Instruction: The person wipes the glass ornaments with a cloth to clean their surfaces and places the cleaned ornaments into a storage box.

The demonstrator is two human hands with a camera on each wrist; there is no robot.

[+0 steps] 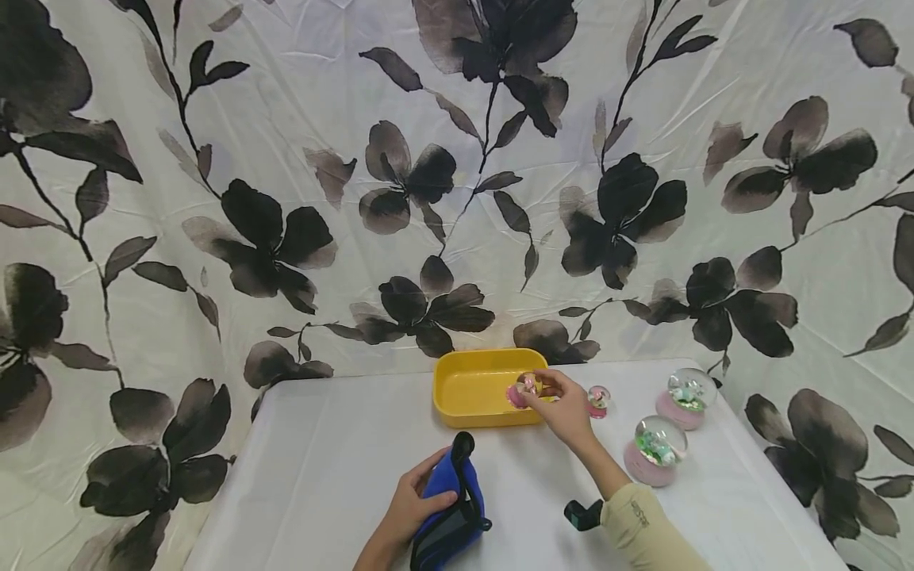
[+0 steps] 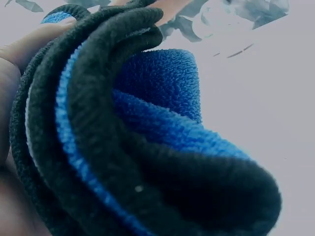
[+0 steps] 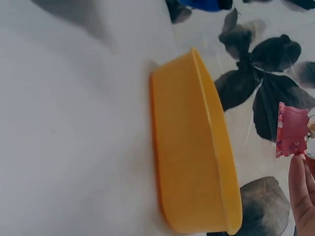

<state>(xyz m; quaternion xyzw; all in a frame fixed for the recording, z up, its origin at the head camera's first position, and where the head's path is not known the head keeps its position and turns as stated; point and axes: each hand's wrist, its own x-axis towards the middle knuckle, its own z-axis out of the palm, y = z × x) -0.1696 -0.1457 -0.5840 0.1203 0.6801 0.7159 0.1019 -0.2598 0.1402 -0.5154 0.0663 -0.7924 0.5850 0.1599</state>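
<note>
My left hand (image 1: 408, 507) grips a folded blue terry cloth (image 1: 444, 476) with thick black edging, held over the front of the table. In the left wrist view the cloth's folds (image 2: 157, 83) fill most of the picture. The fingertips of my right hand (image 1: 569, 410) pinch a small snow globe (image 1: 520, 392) by its pink base, over the right side of the yellow tray (image 1: 464, 415). In the right wrist view the globe's pink base (image 3: 294, 129) shows at the right edge, beyond the tray's wall (image 3: 187, 147).
Another small pink-based snow globe (image 1: 598, 402) stands just right of my right hand. Two larger snow globes, one nearer (image 1: 653, 460) and one farther back (image 1: 687, 396), stand on the table's right side. A black device (image 1: 581, 515) sits by my right sleeve. Flowered cloth hangs behind the table.
</note>
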